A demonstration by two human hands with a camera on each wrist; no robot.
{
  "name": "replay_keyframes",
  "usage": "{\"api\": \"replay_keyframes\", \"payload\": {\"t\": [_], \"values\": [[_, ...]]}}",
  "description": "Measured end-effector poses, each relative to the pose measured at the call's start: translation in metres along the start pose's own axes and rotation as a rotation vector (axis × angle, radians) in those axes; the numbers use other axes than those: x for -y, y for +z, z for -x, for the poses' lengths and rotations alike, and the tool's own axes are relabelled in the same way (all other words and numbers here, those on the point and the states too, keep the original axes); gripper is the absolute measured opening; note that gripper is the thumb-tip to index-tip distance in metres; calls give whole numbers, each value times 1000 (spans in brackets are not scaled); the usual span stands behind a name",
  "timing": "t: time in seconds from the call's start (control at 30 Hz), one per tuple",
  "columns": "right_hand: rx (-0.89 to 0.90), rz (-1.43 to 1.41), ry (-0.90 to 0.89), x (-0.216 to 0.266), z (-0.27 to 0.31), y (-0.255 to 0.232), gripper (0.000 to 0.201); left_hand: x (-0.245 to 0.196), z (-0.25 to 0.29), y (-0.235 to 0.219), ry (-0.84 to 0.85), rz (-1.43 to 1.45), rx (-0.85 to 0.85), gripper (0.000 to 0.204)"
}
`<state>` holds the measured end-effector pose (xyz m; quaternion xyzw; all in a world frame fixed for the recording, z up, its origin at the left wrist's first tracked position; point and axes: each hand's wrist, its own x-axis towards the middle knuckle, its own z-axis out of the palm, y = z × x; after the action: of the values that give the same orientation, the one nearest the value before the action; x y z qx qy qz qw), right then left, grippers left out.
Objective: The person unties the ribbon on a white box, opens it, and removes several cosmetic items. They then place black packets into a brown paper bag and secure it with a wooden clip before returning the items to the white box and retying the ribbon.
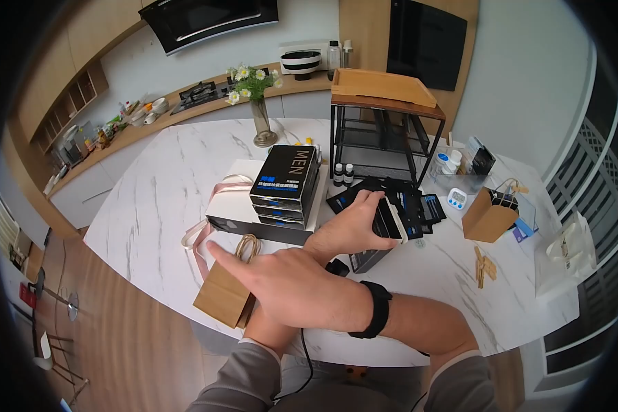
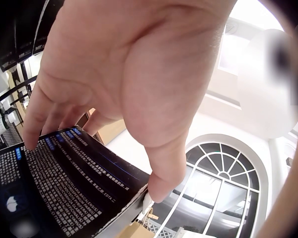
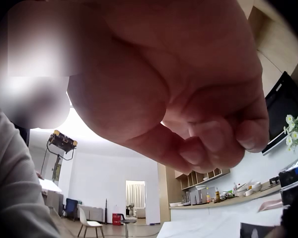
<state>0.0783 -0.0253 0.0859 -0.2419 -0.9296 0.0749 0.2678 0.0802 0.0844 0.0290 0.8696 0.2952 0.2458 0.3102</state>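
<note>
My left hand [image 1: 350, 223] grips the top of a black box [image 1: 372, 260] from above, fingers over the far side and thumb on the near side. Lines of small pale print cover the box face [image 2: 64, 183] in the left wrist view. Crossing over the left forearm, my right hand [image 1: 292, 285] stretches one finger to the left. In the right wrist view its other fingers [image 3: 213, 141] curl toward the palm, and nothing shows in them. Below that hand is a brown paper bag [image 1: 223, 295] with rope handles, partly hidden by it.
Stacked black boxes [image 1: 285, 172] stand on a white box [image 1: 230, 213] with a pink ribbon [image 1: 200, 240]. Black sachets [image 1: 408, 209] lie beyond my left hand, near a black rack [image 1: 384, 137]. A timer [image 1: 457, 199], kraft bag [image 1: 489, 218] and wooden clips [image 1: 484, 268] are on the right.
</note>
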Motion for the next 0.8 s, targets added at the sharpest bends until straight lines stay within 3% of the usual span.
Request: {"api": "replay_keyframes", "payload": {"t": [0.07, 0.1, 0.17, 0.3, 0.37, 0.4, 0.43, 0.47, 0.5, 0.53, 0.6, 0.63, 0.67, 0.7, 0.77, 0.8], "values": [[4, -5, 141, -1, 3, -3, 86, -2, 0, -2, -34, -15, 22, 113], [6, -1, 147, -3, 3, -6, 86, 0, -2, -1, -30, -10, 24, 113], [-204, 62, 194, -7, 0, -16, 85, 4, -4, 1, -34, -80, 58, 113], [-239, 124, 187, -12, 2, -33, 74, 7, -5, 3, -41, -45, 57, 105], [-79, 114, 253, -13, 2, -41, 53, 11, -6, 5, -48, -50, 69, 101], [-79, 122, 244, -14, 1, -47, 53, 13, -6, 4, -59, -58, 86, 96], [105, 144, 283, -14, -2, -56, 43, 13, -3, 4, -32, -63, 69, 81], [289, 163, 324, -15, -8, -63, 33, 22, -3, 8, -28, -68, 61, 81], [407, 230, 402, -17, -16, -69, 28, 39, -5, 16, 129, -218, -12, 77], [400, 219, 385, -33, -23, -72, 20, 52, -4, 25, 283, -363, -77, 73], [487, 310, 456, -68, -54, -92, 64, 63, 4, 29, 407, 25, -203, 73], [278, 320, 527, -64, -67, -118, 77, 47, 0, 20, 265, -19, -92, 75], [-60, 403, 510, -69, -78, -134, 84, 27, -3, 9, 122, -64, 19, 77], [-326, 618, 430, -83, -95, -151, 81, 20, -1, 7, 134, -44, -19, 88], [-442, 632, 356, -82, -112, -195, 61, 2, 3, -3, 69, -16, 18, 85], [-437, 625, 359, -69, -113, -204, 61, -1, 5, -5, 4, 7, 48, 83]]}}
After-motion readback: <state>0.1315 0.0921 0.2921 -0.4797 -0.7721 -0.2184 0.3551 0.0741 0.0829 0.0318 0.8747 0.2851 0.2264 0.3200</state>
